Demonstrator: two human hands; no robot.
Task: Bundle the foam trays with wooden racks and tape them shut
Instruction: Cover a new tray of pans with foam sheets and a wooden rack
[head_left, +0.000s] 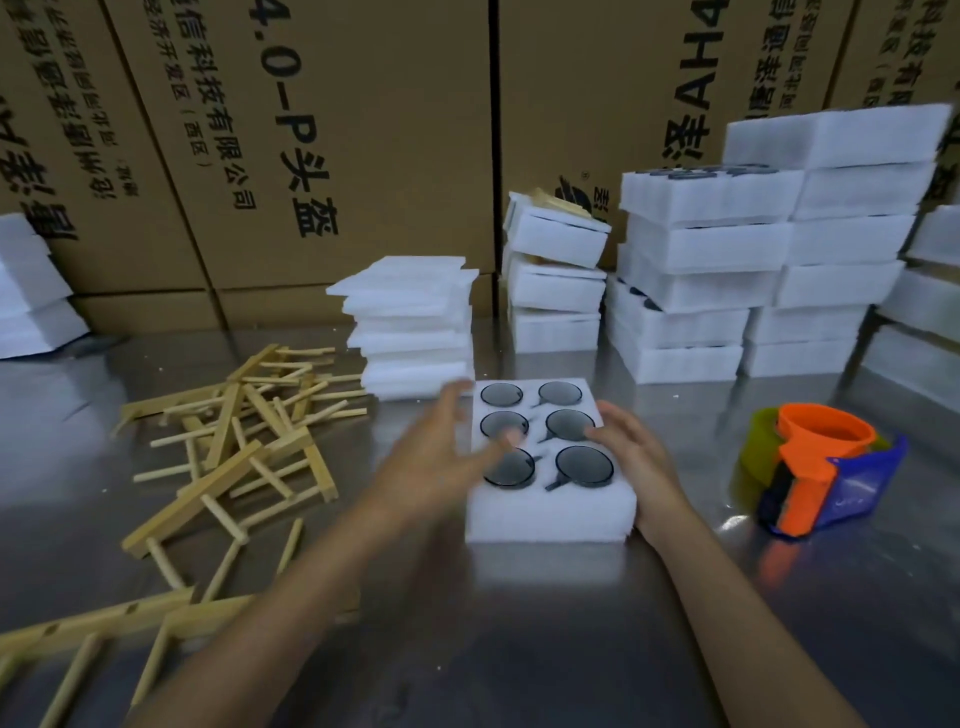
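Observation:
A white foam tray (550, 512) with several round dark discs set in its pockets lies on the metal table in front of me. My right hand (631, 452) rests against the tray's right side, fingers bent over its top edge. My left hand (447, 452) hovers blurred at the tray's left edge with fingers spread, holding nothing. A loose heap of wooden racks (244, 441) lies to the left. An orange and blue tape dispenser (815, 467) stands to the right.
A stack of thin foam sheets (415, 322) sits just behind the tray. Piles of foam trays (727, 270) and bundled ones (556, 280) stand at the back right. Tall cardboard cartons (311, 130) wall off the rear. More racks (104, 634) lie at the near left.

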